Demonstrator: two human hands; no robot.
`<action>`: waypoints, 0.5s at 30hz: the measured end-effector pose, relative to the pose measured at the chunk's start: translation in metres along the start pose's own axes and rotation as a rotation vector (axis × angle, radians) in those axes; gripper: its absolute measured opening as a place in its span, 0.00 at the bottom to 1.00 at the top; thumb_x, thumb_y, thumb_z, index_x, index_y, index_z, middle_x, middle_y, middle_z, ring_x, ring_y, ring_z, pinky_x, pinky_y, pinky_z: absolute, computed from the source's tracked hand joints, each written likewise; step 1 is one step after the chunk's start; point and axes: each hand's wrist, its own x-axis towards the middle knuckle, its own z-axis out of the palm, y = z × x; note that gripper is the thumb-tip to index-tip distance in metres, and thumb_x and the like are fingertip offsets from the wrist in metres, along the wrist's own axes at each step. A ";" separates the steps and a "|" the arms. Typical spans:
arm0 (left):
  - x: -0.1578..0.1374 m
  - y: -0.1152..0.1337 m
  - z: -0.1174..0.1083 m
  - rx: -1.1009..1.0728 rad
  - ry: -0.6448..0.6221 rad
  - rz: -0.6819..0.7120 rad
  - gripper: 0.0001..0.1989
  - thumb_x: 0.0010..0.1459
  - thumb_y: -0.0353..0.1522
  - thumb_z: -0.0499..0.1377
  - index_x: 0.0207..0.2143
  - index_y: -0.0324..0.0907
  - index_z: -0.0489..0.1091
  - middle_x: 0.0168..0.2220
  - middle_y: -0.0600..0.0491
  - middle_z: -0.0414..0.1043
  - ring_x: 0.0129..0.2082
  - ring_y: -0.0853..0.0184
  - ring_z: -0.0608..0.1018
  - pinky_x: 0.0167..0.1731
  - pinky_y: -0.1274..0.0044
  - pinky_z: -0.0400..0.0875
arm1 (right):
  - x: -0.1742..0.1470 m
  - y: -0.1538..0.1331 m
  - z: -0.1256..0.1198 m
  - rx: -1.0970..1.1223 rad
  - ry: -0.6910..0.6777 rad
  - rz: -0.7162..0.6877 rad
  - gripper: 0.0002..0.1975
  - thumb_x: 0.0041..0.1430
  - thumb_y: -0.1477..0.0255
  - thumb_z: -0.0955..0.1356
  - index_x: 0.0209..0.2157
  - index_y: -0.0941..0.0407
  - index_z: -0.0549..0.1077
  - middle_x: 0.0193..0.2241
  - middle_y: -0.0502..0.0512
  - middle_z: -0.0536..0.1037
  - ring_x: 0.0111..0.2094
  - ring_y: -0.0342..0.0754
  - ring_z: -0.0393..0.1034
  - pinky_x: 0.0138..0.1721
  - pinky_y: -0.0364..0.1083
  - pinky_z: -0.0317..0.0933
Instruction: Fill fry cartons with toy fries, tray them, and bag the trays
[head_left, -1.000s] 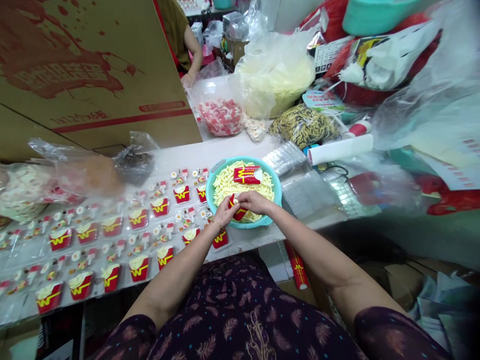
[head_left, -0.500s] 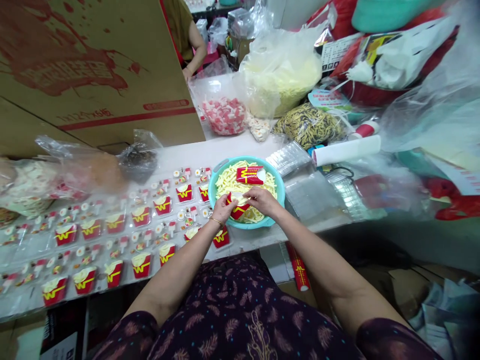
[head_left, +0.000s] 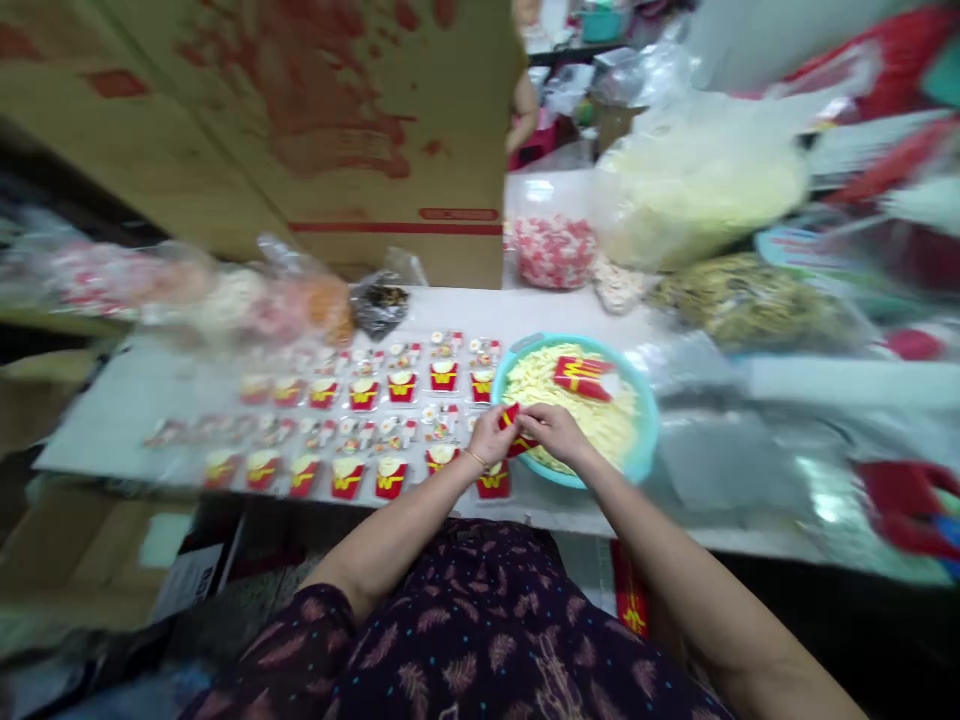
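Between them, my left hand (head_left: 493, 437) and my right hand (head_left: 553, 432) grip a small red and yellow fries box (head_left: 512, 418) at the left rim of a turquoise basin (head_left: 649, 440). Fingers of both hands are closed on the box and cover much of it. Pale yellow toy-like fries (head_left: 551, 365) fill the basin. On top of them lies a stack of flat red fries boxes (head_left: 583, 378). Left of the basin, clear plastic trays (head_left: 401, 385) stand in rows, holding filled red fries boxes and small food-shaped pieces.
A large cardboard box (head_left: 390, 120) stands behind the table. Bags of pink-white pieces (head_left: 555, 250) and pale yellow pieces (head_left: 697, 190) sit at the back. More bags (head_left: 322, 305) line the back left. Clear plastic sheets (head_left: 705, 440) lie right of the basin. Another person's arm (head_left: 524, 110) shows beyond.
My view has swung left, showing more of the table's left end. Both hands have moved with the fries box from over the basin's middle to its left rim.
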 end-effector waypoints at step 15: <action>-0.109 -0.112 -0.278 0.085 0.602 -0.112 0.27 0.48 0.38 0.58 0.51 0.39 0.60 0.46 0.45 0.67 0.45 0.62 0.70 0.45 0.69 0.65 | 0.139 -0.163 0.252 0.244 -0.311 0.084 0.17 0.42 0.59 0.65 0.14 0.57 0.63 0.12 0.46 0.62 0.17 0.40 0.56 0.20 0.41 0.51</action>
